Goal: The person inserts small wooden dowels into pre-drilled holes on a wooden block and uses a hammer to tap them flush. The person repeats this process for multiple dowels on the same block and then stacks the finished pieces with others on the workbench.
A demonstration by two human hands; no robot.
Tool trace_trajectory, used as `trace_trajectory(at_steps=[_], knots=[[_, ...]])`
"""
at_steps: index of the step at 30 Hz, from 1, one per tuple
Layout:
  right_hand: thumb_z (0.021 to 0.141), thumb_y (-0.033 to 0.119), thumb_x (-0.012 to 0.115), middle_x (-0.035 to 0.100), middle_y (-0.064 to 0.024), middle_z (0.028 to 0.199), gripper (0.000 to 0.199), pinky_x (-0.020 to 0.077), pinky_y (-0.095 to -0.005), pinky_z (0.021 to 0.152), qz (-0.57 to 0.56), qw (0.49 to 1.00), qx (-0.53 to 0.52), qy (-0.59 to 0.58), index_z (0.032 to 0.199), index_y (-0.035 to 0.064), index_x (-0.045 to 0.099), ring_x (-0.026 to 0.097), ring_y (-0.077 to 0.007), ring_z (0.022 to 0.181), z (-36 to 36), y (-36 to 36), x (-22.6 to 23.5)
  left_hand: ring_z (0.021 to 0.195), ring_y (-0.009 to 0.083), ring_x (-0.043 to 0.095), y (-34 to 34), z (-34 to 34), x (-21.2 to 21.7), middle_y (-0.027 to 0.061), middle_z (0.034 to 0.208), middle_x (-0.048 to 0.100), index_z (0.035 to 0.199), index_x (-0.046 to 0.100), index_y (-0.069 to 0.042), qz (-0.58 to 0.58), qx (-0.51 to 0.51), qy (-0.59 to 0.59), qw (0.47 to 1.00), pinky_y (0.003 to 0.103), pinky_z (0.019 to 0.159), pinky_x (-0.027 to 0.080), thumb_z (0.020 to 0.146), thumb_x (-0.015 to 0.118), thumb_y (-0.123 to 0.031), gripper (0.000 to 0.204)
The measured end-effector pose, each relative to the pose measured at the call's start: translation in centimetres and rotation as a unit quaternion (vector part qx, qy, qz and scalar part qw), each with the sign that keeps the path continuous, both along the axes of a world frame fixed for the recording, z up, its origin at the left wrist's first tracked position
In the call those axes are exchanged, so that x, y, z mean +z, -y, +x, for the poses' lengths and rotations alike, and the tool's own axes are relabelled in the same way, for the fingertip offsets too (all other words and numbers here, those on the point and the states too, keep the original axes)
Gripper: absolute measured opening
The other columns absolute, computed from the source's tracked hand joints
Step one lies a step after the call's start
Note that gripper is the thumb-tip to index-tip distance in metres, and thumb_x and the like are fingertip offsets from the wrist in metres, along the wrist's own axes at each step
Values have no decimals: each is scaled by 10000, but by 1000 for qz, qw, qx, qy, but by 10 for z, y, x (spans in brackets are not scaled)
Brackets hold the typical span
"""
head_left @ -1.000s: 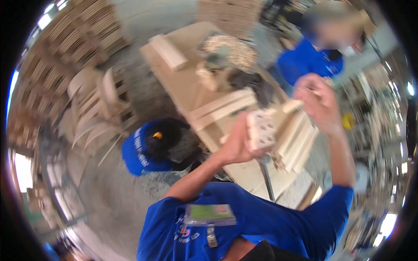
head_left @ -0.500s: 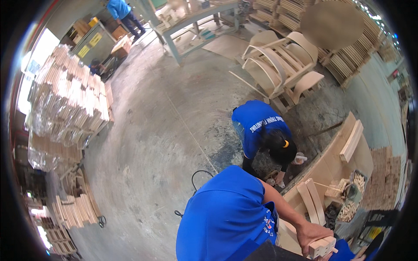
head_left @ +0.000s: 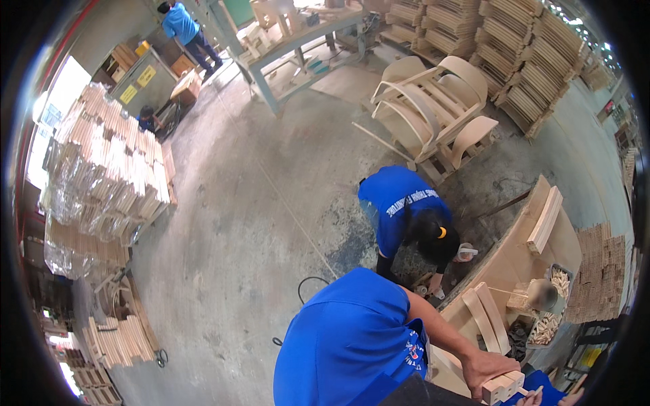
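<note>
My left hand point(head_left: 489, 371) reaches in from a blue sleeve and is closed over a bundle of pale wooden blocks point(head_left: 502, 387) with holes in their ends. A short wooden dowel point(head_left: 522, 391) sticks out beside the blocks. At the lower edge, my right hand point(head_left: 532, 397) is partly cut off; its fingers are pinched together at the dowel. More fingers show farther right at the rim, and I cannot tell whose they are. Two curved wooden slats point(head_left: 485, 317) lie beyond my left hand on a large wooden panel point(head_left: 467, 284).
A tray of dowels point(head_left: 544, 329) and a round pot point(head_left: 543, 295) with a stick stand on the panel. A co-worker in blue point(head_left: 409, 210) crouches just beyond. Chair frames point(head_left: 433, 108), stacked wood point(head_left: 535, 74) and wrapped stacks point(head_left: 101, 169) stand around the concrete floor.
My right fingers have come into view at the dowel beside the blocks. My left hand stays on the blocks. The view has tilted slightly, and the co-worker remains crouched.
</note>
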State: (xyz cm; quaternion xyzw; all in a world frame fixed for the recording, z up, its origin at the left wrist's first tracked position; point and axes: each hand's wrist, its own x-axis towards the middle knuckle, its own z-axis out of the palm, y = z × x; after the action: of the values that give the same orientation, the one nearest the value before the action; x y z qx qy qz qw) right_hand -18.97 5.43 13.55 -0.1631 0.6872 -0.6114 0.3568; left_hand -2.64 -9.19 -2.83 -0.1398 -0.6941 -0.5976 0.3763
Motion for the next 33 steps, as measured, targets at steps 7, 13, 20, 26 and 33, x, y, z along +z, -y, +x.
trace_trajectory(at_steps=[7,13,20,26,33], knots=[[1006,138,705,659,-109,858,275,402,-249,406,48,965,33,-255,1233,72,566,487,-107,498,-16,-23,-5,1023,265,663,10,25,59,140,1117,678,1313,545,-2,65,-97,-179,977,422,861,559,807,911,-518,810],[1040,71,612,743,-155,1099,227,572,-360,864,100,823,242,-504,1216,-46,694,706,-268,975,30,9,46,1025,269,632,7,29,56,128,1121,648,1318,531,-25,55,-70,-119,989,428,876,522,776,905,-501,812],[1010,146,628,747,-172,1045,191,493,-460,990,188,785,234,-541,1051,-8,734,691,-356,972,60,5,50,1183,382,557,-20,9,-2,180,1327,556,1436,455,-40,-12,-12,36,999,507,1080,420,663,908,-412,970],[957,133,725,661,-142,863,139,497,-431,693,66,756,273,-592,1023,13,710,654,-346,790,48,14,53,1206,216,578,-8,3,22,105,1302,546,1481,333,-47,34,-106,163,980,407,1023,513,728,933,-159,970],[977,121,714,637,-116,847,102,490,-405,661,161,720,289,-610,1027,33,724,631,-309,753,59,17,63,1167,250,595,-3,17,36,126,1270,565,1470,345,-50,-4,-67,219,973,414,1013,506,705,946,-235,990]])
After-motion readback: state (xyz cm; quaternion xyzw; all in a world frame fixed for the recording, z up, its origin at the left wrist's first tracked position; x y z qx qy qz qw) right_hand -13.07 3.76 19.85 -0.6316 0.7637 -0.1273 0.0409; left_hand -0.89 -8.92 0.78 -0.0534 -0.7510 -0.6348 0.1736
